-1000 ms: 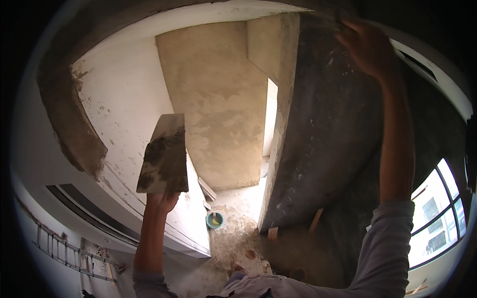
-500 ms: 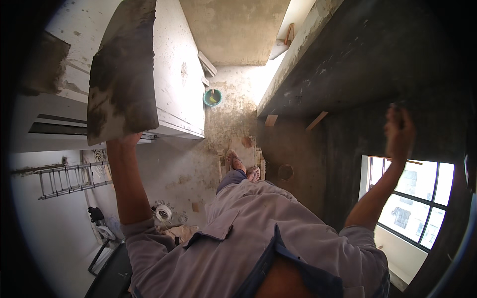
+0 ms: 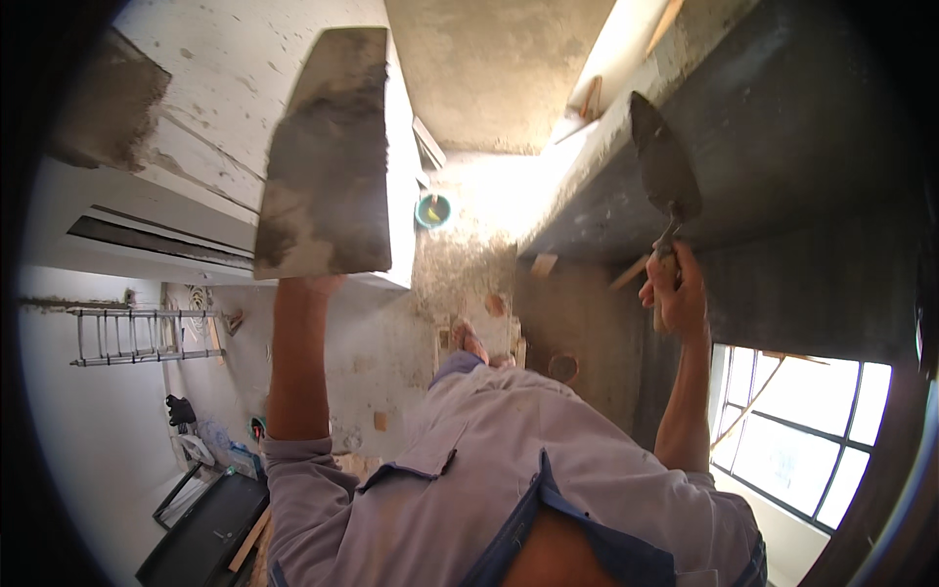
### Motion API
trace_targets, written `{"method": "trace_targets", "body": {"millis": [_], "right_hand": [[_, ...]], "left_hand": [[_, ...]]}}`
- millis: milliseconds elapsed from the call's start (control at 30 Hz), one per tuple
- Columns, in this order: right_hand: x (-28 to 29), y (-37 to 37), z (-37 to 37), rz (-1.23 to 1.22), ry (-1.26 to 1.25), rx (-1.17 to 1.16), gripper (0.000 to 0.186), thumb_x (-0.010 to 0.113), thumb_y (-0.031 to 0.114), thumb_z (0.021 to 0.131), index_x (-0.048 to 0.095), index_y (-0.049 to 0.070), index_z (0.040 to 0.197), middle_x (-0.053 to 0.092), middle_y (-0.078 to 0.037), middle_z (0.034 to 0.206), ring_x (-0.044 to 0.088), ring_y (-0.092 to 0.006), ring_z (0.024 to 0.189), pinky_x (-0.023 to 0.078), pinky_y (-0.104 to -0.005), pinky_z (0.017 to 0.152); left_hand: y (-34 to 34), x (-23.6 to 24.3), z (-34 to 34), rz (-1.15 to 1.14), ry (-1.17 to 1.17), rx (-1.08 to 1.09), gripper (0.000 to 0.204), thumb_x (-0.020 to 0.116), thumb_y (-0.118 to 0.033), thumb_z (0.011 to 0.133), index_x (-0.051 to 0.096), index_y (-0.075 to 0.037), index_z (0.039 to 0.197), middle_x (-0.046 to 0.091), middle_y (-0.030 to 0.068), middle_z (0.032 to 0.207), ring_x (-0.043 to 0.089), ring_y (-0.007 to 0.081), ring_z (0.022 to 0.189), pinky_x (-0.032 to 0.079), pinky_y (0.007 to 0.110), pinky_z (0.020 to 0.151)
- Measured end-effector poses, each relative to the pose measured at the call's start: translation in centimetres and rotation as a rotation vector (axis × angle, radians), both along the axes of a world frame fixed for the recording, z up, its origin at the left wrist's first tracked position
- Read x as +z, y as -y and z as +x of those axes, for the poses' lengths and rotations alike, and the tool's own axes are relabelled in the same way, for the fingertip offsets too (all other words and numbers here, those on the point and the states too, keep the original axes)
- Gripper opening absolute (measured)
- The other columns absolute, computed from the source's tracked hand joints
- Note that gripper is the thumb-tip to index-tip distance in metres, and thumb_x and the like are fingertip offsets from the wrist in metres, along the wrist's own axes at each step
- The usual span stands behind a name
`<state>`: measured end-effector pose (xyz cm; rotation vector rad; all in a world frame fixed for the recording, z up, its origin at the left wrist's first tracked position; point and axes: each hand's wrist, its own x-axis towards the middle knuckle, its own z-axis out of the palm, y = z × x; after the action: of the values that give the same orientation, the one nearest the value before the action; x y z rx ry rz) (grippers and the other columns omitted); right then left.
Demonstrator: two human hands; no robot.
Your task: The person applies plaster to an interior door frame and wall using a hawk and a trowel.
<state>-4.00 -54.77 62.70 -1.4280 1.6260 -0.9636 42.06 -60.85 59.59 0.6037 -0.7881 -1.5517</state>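
Note:
My left hand (image 3: 311, 285) is closed beneath a plasterer's hawk (image 3: 328, 166), a broad flat board with dark wet smears over its face. The board hides most of its fingers. On the other side, my right hand (image 3: 680, 293) grips the handle of a pointed trowel (image 3: 665, 161). Its grey, leaf-shaped blade points up and away, apart from the hawk and in front of the dark plastered wall (image 3: 802, 166).
A teal bucket (image 3: 419, 212) stands on the stained floor ahead. To the left are a metal ladder (image 3: 147, 338) and a black flat panel (image 3: 201, 533). A barred window (image 3: 792, 430) is at the right. My feet (image 3: 469, 340) rest on a narrow support.
My right hand has come in from the far right wall, and the trowel, indistinct before, now shows plainly. My left hand and the hawk have shifted to the right.

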Motion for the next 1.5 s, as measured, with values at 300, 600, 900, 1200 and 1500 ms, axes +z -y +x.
{"method": "trace_targets", "body": {"millis": [300, 600, 900, 1200, 1500], "right_hand": [[3.9, 4.7, 6.5, -0.492, -0.39, 0.296, 0.037, 0.072, 0.017, 0.08, 0.059, -0.003, 0.108, 0.063, -0.019, 0.092, 0.063, -0.0346, 0.083, 0.05, -0.0388, 0.072], [5.2, 8.0, 14.1, -0.677, -0.367, 0.435, 0.039, 0.074, 0.016, 0.077, 0.057, 0.01, 0.111, 0.062, -0.006, 0.081, 0.064, -0.0235, 0.065, 0.052, -0.0359, 0.053], [7.2, 14.5, 13.2, -1.001, -0.428, 0.372, 0.037, 0.073, 0.012, 0.078, 0.06, 0.009, 0.112, 0.06, -0.004, 0.078, 0.062, -0.0196, 0.064, 0.051, -0.0337, 0.054], [18.1, 19.9, 12.2, -1.286, -0.632, 0.259, 0.036, 0.072, 0.017, 0.08, 0.06, 0.008, 0.112, 0.058, -0.007, 0.077, 0.06, -0.0236, 0.065, 0.05, -0.0352, 0.054], [32.6, 19.0, 11.9, -1.476, -0.773, 0.163, 0.028, 0.067, 0.021, 0.086, 0.06, 0.003, 0.106, 0.06, -0.009, 0.077, 0.063, -0.0217, 0.063, 0.05, -0.0357, 0.055]], "left_hand": [[6.0, 3.8, -3.3, 0.0, -0.147, -0.154, 0.045, 0.051, -0.032, 0.094, 0.043, -0.012, 0.134, 0.05, 0.0113, 0.131, 0.051, 0.0238, 0.119, 0.05, 0.037, 0.095], [8.1, 4.3, -7.2, -0.049, -0.146, 0.08, 0.041, 0.051, -0.038, 0.095, 0.048, -0.004, 0.119, 0.061, 0.0114, 0.103, 0.065, 0.0182, 0.082, 0.058, 0.032, 0.064], [10.2, 4.5, -5.9, -0.128, -0.288, -0.205, 0.038, 0.048, -0.031, 0.096, 0.047, -0.006, 0.124, 0.057, 0.0119, 0.112, 0.061, 0.0215, 0.096, 0.055, 0.039, 0.082], [13.6, 11.2, -5.8, -0.382, -0.325, -0.315, 0.031, 0.05, -0.026, 0.096, 0.049, -0.007, 0.12, 0.058, 0.0063, 0.108, 0.059, 0.0186, 0.093, 0.052, 0.035, 0.082], [14.2, 26.2, -6.3, -0.54, -0.233, -0.226, 0.02, 0.051, -0.023, 0.095, 0.054, -0.015, 0.113, 0.061, -0.001, 0.103, 0.061, 0.0145, 0.087, 0.054, 0.031, 0.07]]}}
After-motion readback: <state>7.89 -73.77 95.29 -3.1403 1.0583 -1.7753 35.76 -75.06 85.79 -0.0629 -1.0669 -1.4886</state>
